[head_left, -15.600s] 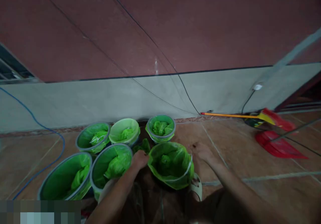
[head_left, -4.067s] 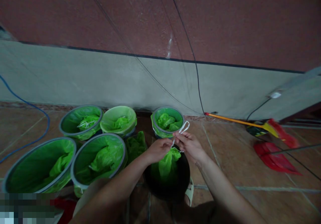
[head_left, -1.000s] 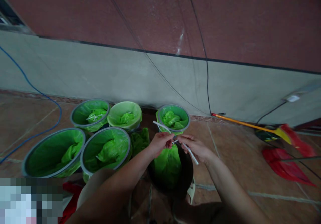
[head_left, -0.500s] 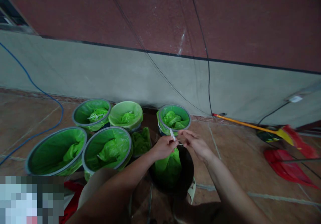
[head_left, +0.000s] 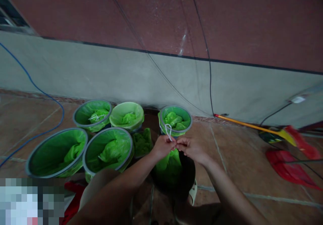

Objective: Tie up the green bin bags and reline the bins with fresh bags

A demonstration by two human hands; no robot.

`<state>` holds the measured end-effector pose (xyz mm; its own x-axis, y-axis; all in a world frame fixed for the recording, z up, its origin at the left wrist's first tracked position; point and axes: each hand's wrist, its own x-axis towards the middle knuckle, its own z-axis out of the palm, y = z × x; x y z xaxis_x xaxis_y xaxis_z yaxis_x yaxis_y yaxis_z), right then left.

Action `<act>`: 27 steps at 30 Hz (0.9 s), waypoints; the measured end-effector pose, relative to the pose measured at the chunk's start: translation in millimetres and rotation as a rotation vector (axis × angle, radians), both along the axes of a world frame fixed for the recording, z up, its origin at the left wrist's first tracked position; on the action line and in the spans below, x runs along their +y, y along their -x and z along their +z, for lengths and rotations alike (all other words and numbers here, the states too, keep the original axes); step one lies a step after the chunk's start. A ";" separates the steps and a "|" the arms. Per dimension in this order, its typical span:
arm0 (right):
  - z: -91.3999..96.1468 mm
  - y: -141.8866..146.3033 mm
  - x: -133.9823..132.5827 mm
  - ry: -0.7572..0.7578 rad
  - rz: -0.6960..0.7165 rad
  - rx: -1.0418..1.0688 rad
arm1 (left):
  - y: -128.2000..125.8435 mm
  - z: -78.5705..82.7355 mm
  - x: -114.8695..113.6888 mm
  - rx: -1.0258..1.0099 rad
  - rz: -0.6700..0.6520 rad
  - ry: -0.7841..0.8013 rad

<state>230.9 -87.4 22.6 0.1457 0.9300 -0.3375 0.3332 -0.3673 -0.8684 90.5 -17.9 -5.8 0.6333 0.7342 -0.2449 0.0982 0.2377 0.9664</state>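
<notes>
My left hand [head_left: 163, 147] pinches the white drawstring [head_left: 169, 129] of a green plastic bag, and a loop of the string stands up above the fingers. With its fingers closed, my right hand [head_left: 193, 148] meets the left fingertips at the base of the loop and pinches the string there too. Below both hands, the green plastic bag [head_left: 168, 167] hangs gathered inside a dark bin [head_left: 189, 176] between my legs. The exact crossing of the string is hidden by the fingertips.
Several bins lined with green bags stand left and ahead, including a grey-rimmed bin [head_left: 107, 151] and another bin [head_left: 176, 119] by the wall. A blue hose [head_left: 51, 95] lies left. At right are a broom [head_left: 247, 124] and a red dustpan [head_left: 290, 167].
My right hand has moved left and down, its fingers closing against the left fingertips. The white drawstring now forms an upright loop above them.
</notes>
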 end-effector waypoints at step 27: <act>-13.5 29.6 2.3 -0.184 -0.213 0.275 | 6.2 8.9 10.6 0.148 0.186 0.124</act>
<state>201.3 -85.0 9.1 0.2693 0.9374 -0.2210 0.0125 -0.2328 -0.9724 84.4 -7.3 3.1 0.4407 0.7932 -0.4202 0.1795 0.3808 0.9071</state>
